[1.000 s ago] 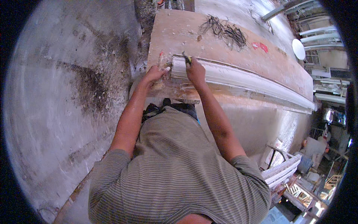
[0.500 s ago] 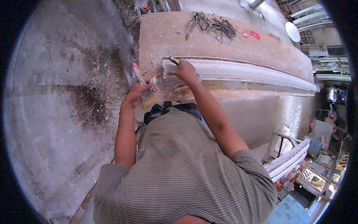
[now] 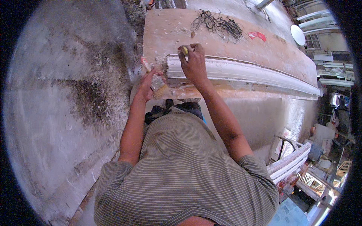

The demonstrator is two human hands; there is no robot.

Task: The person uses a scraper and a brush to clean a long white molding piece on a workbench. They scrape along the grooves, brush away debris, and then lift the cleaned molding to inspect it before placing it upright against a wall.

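My left hand (image 3: 145, 86) is closed around a paintbrush (image 3: 160, 89) at the near left corner of the board. The brush's red-tipped handle points away from me, and its tan bristles hang toward me. My right hand (image 3: 195, 64) hovers over the left end of a long white moulding (image 3: 249, 75). Its fingers are curled around a small tool with a yellow end (image 3: 185, 51); the rest of that tool is hidden in the hand. Lengthwise on the board (image 3: 162, 30), the moulding runs off to the right.
A tangle of dark cord (image 3: 222, 25) and red scraps (image 3: 257, 35) lie on the board's far side. Left of the board is a grey wall-like surface (image 3: 56, 124) with dark splatter. White mouldings (image 3: 290, 164) rest on a stand at the lower right.
My right hand has moved away from me and slightly right, turning the yellow tool in its fingers. My left hand has shifted a little right, bringing the brush's bristles into clearer view.
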